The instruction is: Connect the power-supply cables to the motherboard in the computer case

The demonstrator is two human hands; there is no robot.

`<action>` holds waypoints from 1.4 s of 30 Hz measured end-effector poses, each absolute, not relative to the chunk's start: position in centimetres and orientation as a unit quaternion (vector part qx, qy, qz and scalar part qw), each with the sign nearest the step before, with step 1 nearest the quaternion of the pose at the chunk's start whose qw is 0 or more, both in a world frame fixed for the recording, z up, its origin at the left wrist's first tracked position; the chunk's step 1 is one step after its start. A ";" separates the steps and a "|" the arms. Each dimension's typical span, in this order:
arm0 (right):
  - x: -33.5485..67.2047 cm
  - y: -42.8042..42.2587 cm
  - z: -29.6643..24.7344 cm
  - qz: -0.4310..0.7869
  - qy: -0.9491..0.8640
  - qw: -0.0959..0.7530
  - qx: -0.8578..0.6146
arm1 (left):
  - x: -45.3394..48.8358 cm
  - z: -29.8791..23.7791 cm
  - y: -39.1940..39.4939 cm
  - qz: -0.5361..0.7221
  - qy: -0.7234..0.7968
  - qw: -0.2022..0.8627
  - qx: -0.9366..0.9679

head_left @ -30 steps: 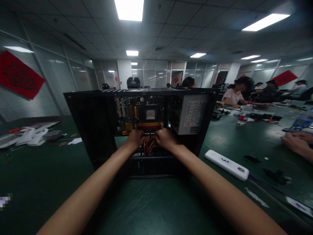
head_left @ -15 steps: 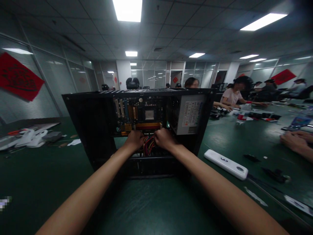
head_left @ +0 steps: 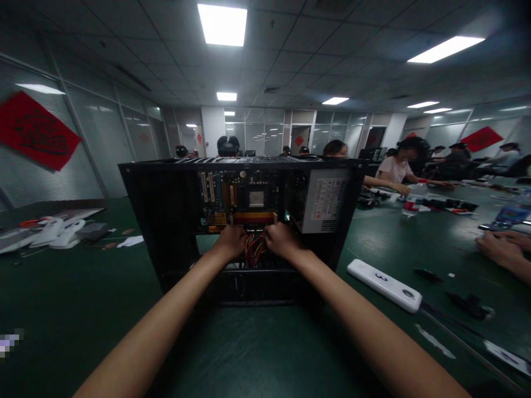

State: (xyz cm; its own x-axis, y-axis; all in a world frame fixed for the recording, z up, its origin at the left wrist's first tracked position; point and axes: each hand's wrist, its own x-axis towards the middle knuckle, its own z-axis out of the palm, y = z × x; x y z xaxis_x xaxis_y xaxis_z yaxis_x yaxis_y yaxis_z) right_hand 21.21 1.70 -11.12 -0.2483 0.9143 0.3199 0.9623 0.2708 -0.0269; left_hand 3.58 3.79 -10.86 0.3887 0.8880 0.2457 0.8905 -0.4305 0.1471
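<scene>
An open black computer case (head_left: 166,204) stands upright on the green table (head_left: 257,354), before the person; inside it, the left hand (head_left: 233,242) and the right hand (head_left: 282,241) are apart, both curled, near the lower edge of the motherboard (head_left: 238,185); coloured cables (head_left: 255,250) lie between them; whether they clamp something, I cannot tell.

The left forearm (head_left: 160,323) and right forearm (head_left: 352,312) are bare as far as they show, slender and smooth, narrowing evenly towards slim wrists. The left hand (head_left: 232,241) and right hand (head_left: 282,240) are ungloved, with rounded backs.
</scene>
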 end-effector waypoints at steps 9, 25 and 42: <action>21.2 1.7 -11.1 -0.085 -0.784 0.145 -0.597 | 3.7 -10.8 3.8 -0.127 -0.523 0.014 -0.843; 21.1 1.6 -11.0 -0.089 -0.781 0.137 -0.602 | 3.5 -11.5 4.3 -0.135 -0.519 0.023 -0.844; 21.0 1.3 -10.4 -0.086 -0.778 0.135 -0.607 | 3.9 -11.0 4.0 -0.116 -0.511 0.022 -0.851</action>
